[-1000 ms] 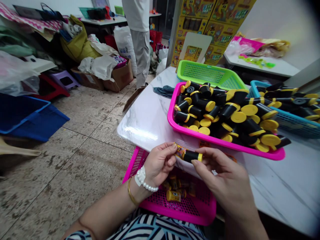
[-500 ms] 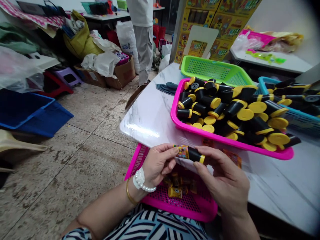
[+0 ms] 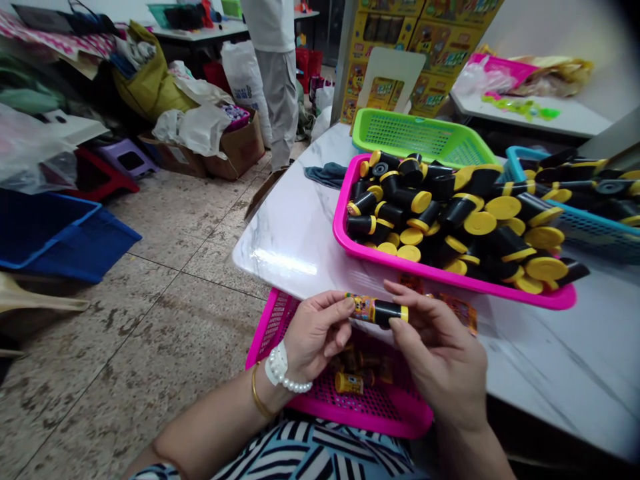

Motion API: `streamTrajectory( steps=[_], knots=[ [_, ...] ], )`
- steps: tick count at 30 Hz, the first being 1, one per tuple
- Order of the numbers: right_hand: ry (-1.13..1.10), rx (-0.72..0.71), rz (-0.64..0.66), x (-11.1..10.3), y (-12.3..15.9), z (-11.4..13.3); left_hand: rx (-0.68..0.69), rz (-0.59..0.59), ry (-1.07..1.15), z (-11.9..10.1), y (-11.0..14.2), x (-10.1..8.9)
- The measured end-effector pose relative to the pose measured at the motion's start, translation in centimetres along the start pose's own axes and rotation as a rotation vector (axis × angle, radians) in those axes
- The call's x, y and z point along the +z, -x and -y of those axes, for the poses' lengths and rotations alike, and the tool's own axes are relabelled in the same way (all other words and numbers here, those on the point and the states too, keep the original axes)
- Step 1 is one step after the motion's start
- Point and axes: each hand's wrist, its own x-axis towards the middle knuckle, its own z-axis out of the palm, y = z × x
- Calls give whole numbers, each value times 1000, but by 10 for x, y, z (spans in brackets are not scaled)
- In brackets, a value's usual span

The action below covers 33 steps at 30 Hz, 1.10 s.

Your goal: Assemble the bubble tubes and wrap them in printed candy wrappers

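Between my hands lies a small black tube point(image 3: 387, 312) with a yellow cap on its right end and a colourful printed yellow wrap round its left part. My left hand point(image 3: 320, 330), wearing a pearl bracelet, pinches the wrapped end between thumb and fingers. At the capped end is my right hand point(image 3: 445, 353): its thumb touches near the cap, the index finger is lifted off, and the other fingers curl behind. Below, a pink basket point(image 3: 360, 420) holds several yellow-wrapped tubes point(image 3: 349, 383). On the table, a pink tray point(image 3: 450, 283) is heaped with black, yellow-capped tubes point(image 3: 415, 200).
Orange printed packets point(image 3: 460, 312) lie on the marble-patterned table point(image 3: 280, 247) before the tray. Behind stand a green basket point(image 3: 425, 137), a blue basket point(image 3: 595, 220) and yellow printed boxes point(image 3: 440, 47). A dark cloth point(image 3: 325, 175) lies left. A person point(image 3: 275, 80) stands beyond.
My right index finger has lifted away from the tube, and the tube lies more level, its printed wrap more visible. The view has shifted slightly.
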Motion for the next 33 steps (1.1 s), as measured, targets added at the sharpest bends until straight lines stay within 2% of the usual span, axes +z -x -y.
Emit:
streamTrajectory(
  steps=[3, 7, 12, 17, 20, 25, 30, 33],
  knots=[
    [-174, 39, 89, 2, 1, -3, 8, -14, -24, 0, 2, -2],
    [-133, 18, -5, -2, 7, -7, 26, -25, 4, 3, 4, -5],
    [-158, 26, -10, -9, 9, -5, -6, 3, 54, 6, 1, -3],
    [-358, 93, -197, -12, 5, -3, -10, -18, 128, 4, -4, 2],
    [-427, 102, -167, -7, 3, -5, -21, -7, 154, 4, -5, 5],
    [-277, 139, -39, -6, 4, -7, -72, 39, 179, 5, -5, 10],
    [175, 63, 37, -20, 4, 6, -93, 33, 128, 6, -6, 10],
    [302, 14, 56, -23, 4, 9, -93, 21, 90, 6, -6, 10]
  ],
)
